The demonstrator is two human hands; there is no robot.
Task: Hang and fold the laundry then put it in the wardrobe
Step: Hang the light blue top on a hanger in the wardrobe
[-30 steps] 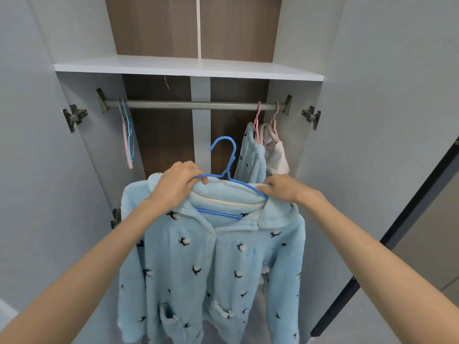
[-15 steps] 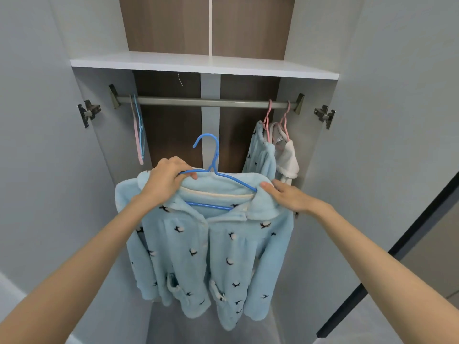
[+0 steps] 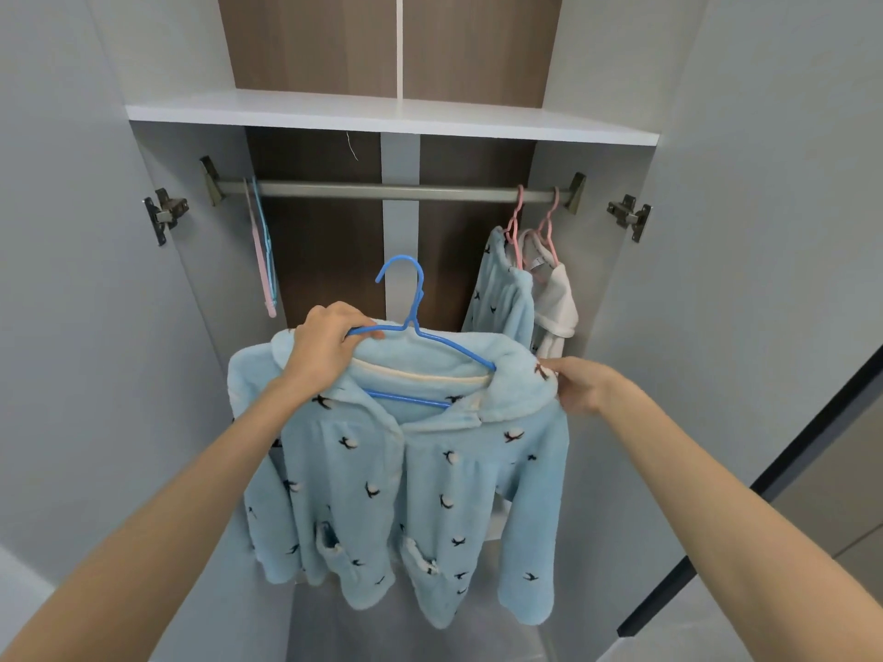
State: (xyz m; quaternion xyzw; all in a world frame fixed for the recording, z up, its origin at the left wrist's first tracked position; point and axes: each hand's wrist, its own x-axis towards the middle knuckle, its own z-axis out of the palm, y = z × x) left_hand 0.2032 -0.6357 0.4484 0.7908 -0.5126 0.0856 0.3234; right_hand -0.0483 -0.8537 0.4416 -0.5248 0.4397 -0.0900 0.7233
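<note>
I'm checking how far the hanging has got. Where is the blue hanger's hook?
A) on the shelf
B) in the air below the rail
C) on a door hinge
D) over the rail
B: the hook of the blue hanger is free below the rail, with the left hand gripping the hanger and the right hand holding the shoulder of the pajama top.

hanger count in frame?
5. Blue hanger in the left hand, carrying the pyjama top; two pink hangers at the rail's right end, holding clothes; a pink hanger and a pale-blue hanger, edge-on, at its left end, possibly hiding more.
</note>
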